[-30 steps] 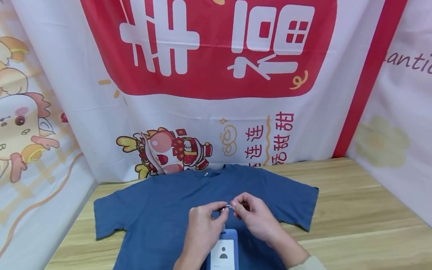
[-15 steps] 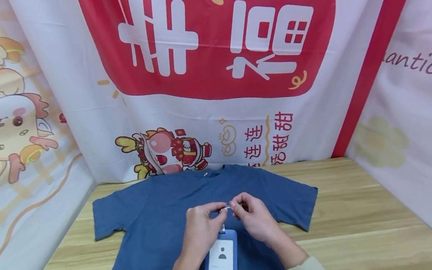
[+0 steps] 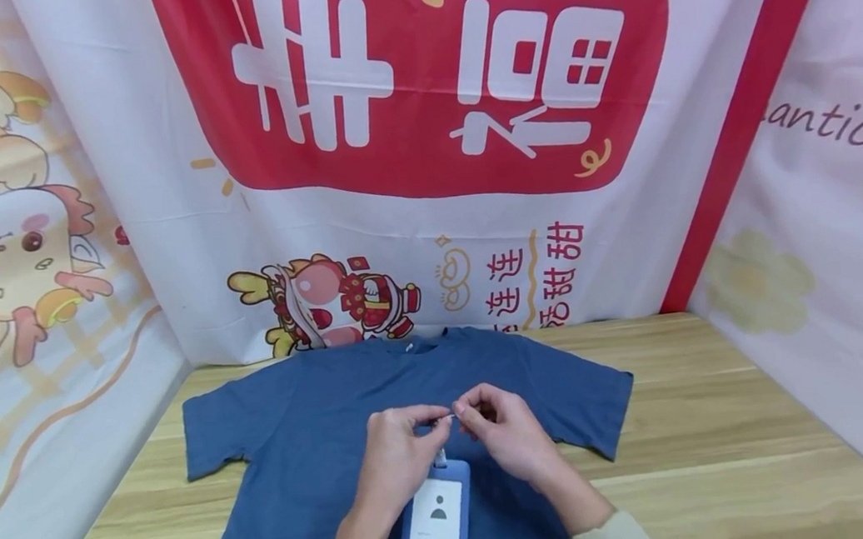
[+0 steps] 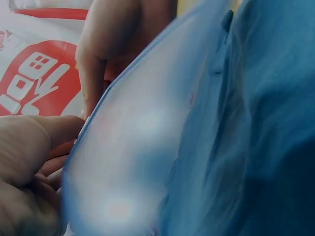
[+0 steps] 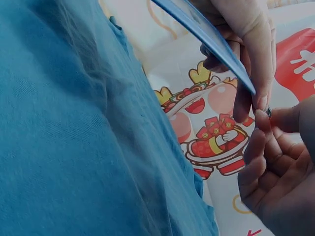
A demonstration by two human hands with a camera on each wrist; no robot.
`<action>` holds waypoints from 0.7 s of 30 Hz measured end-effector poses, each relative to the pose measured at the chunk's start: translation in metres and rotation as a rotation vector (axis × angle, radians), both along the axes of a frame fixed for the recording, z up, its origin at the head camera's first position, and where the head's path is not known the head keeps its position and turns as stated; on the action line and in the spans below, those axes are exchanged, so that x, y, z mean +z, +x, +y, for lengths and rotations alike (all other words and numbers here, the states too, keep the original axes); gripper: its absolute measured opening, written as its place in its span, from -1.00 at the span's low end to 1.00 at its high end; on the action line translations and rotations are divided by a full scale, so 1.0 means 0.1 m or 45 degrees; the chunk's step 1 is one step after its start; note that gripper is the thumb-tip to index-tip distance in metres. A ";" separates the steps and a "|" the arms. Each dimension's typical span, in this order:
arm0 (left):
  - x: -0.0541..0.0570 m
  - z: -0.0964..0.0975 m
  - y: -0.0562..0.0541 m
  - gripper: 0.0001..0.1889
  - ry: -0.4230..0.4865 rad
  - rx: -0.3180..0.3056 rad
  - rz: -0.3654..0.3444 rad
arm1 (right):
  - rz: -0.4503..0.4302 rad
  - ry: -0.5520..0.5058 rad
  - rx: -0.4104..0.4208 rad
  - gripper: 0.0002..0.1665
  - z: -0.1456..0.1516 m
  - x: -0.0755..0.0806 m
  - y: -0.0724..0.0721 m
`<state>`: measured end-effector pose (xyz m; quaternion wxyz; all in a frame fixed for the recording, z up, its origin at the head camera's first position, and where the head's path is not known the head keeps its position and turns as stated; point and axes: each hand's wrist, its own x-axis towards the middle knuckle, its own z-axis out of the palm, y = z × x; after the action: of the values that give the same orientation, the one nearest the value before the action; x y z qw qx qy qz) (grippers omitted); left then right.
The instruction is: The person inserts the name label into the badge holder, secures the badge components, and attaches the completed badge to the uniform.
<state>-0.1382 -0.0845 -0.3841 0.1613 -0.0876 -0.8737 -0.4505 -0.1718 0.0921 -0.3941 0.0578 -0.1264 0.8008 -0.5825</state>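
A blue ID badge holder (image 3: 434, 520) with a white card hangs by a short strap (image 3: 440, 457) below my left hand (image 3: 395, 456). That hand pinches the small silver metal clip at the top of the strap between thumb and forefinger. My right hand (image 3: 504, 430) meets it from the other side, thumb and forefinger pinched on the clip's end; the fingertips hide most of the metal. In the right wrist view a dark metal bit (image 5: 268, 112) shows between the fingertips. The holder (image 4: 128, 147) fills much of the left wrist view. Beneath both hands lies a blue T-shirt (image 3: 322, 427).
The T-shirt is spread flat, collar towards the back, on a wood-grain table (image 3: 712, 417). A white cloth backdrop (image 3: 368, 215) with red print stands at the table's back edge. Printed cloth side walls (image 3: 836, 258) enclose the table left and right.
The badge holder has swung slightly left at its lower end and tilted. Less of the silver clip shows between the fingertips. Both hands keep their pinch, nearly in place.
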 end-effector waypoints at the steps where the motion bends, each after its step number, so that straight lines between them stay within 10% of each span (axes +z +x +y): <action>1: 0.01 -0.01 0.00 -0.88 0.012 -0.013 -0.027 | 0.013 -0.005 0.021 -0.74 0.02 0.00 0.00; 10: 0.09 -0.04 0.03 -0.84 0.359 -0.043 -0.405 | 0.064 0.022 0.112 -0.79 0.14 0.04 -0.02; 21: 0.12 -0.05 0.04 -0.75 0.384 -0.043 -0.461 | -0.225 -0.207 0.159 -0.74 0.14 0.06 -0.05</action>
<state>-0.1338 -0.0894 -0.3719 0.0056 0.0052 -0.8095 -0.5870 -0.1769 0.1063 -0.3884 0.1540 -0.1286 0.7332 -0.6498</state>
